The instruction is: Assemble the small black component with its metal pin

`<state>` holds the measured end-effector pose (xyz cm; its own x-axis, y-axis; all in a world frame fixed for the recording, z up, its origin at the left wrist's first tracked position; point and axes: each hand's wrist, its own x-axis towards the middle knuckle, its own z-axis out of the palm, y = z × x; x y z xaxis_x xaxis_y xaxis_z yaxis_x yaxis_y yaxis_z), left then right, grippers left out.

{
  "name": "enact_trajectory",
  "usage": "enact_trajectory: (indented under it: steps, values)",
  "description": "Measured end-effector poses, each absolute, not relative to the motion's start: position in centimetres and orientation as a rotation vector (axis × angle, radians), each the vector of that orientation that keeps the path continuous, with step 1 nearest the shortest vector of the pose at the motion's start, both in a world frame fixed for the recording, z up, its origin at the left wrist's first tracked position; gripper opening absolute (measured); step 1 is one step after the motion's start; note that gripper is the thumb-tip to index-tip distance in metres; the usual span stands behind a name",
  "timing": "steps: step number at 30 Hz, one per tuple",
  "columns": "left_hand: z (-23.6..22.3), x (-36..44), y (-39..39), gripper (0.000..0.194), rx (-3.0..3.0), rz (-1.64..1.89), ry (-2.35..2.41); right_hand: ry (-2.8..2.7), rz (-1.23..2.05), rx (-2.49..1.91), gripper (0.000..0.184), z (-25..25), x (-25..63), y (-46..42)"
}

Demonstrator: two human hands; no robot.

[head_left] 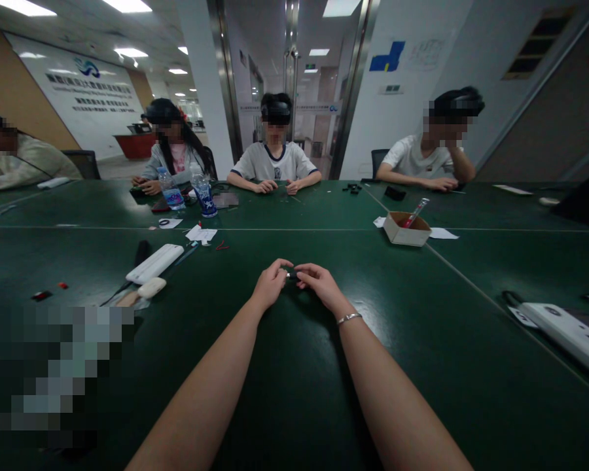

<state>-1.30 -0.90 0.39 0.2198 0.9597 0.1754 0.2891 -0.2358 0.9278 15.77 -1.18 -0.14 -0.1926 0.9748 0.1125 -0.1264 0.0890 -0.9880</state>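
Observation:
A small black stick with a silvery end, much like a USB flash drive, is held level between my two hands just above the green table. My left hand pinches its silvery end with thumb and fingers. On the other side, my right hand grips the black body, with the index finger curved over the top. A silver bracelet circles my right wrist. The fingers hide part of the stick, so I cannot tell whether it is one piece or two joined.
On the green table, a white power bank-like device lies left. A cardboard box holding a red-and-clear tube stands ahead right. Bottles stand ahead left. A white device lies far right. Several people wearing headsets sit opposite.

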Motion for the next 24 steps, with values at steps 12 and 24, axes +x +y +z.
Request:
enact_trajectory:
  steps: [12, 24]
  values:
    - [0.66, -1.1, -1.16, 0.029, 1.708, 1.034, 1.17, -1.298, 1.329, -0.934, 0.032, -0.43, 15.78, -1.03]
    - [0.66, -1.24, -1.12, 0.029, 1.713, 1.014, 1.19, -1.31, 1.325, -0.939, 0.031, -0.42, 15.77, -1.03]
